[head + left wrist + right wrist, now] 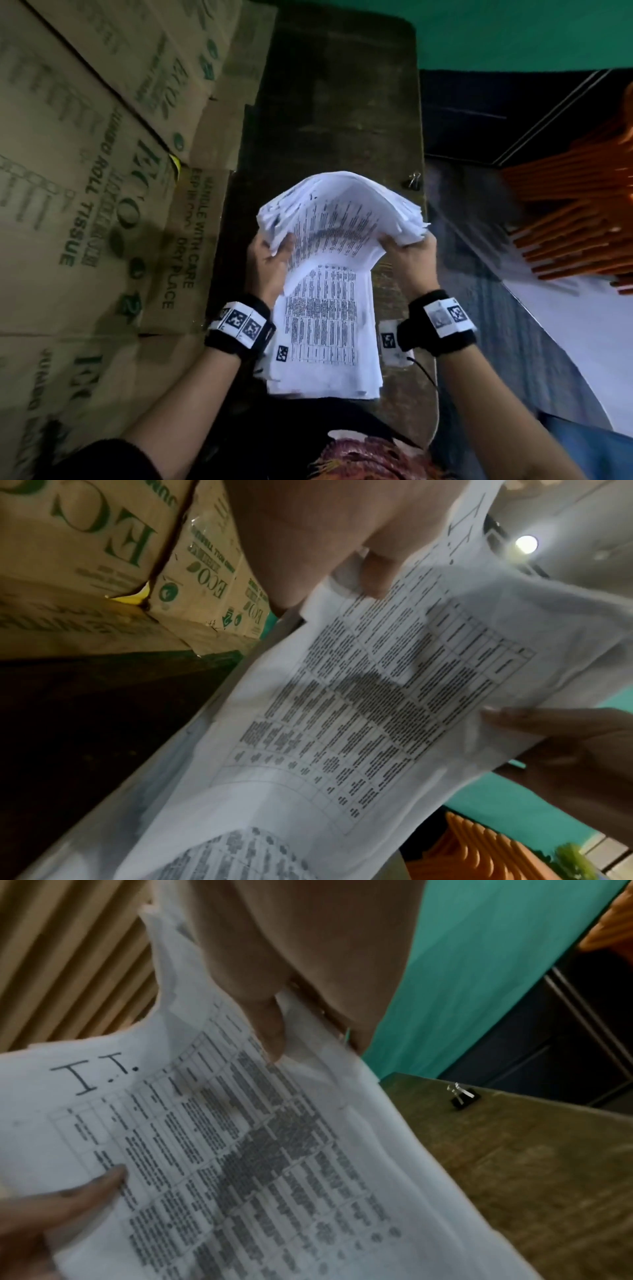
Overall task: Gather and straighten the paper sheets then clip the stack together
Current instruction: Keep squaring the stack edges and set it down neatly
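While my left hand (270,263) and right hand (409,255) pinch opposite edges, the paper stack (329,274) arches above the worktop (329,109), probably for squaring; the clip (415,180) waits nearby.

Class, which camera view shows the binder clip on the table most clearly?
The right wrist view: the binder clip sits unobstructed by the table edge, handles up. The head view shows it small, beyond the papers. The left wrist view misses it.

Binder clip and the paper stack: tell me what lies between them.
Only bare table separates the clip from the stack, seen in head and right wrist views.
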### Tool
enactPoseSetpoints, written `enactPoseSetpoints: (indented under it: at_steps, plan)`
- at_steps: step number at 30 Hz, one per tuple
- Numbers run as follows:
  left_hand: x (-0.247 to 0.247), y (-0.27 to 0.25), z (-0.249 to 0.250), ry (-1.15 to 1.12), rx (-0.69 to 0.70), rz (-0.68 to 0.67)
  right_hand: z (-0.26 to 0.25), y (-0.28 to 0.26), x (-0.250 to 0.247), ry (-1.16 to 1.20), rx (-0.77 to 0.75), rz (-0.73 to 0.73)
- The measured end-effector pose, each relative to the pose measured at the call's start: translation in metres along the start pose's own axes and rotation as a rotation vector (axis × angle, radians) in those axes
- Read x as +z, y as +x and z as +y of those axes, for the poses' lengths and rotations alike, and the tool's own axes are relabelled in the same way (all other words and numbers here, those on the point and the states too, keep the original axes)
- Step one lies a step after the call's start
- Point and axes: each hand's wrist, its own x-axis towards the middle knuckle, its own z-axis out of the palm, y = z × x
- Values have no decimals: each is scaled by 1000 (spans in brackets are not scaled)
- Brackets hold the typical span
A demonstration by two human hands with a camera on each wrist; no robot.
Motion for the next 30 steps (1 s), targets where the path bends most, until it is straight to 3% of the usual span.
enactPoseSetpoints:
  at_steps: [6,12,17,20,26,30]
  plan:
    - [-9,13,13,-181,18,-3,-7,4,-18,77,-57,-94]
    - [-10,26,21,-170,80,-20,4,14,-15,92,22,-77]
    - [8,18,28,-21,30,-121,13,19,4,-10,98,-173]
    - [2,24,24,-3,22,-47,12,21,1,-81,30,-126]
    - [-14,26,3,187,103,-131,18,11,-17,-84,-50,-124]
    - [-11,27,8,131,165,-42,9,9,-13,-13,-120,-41]
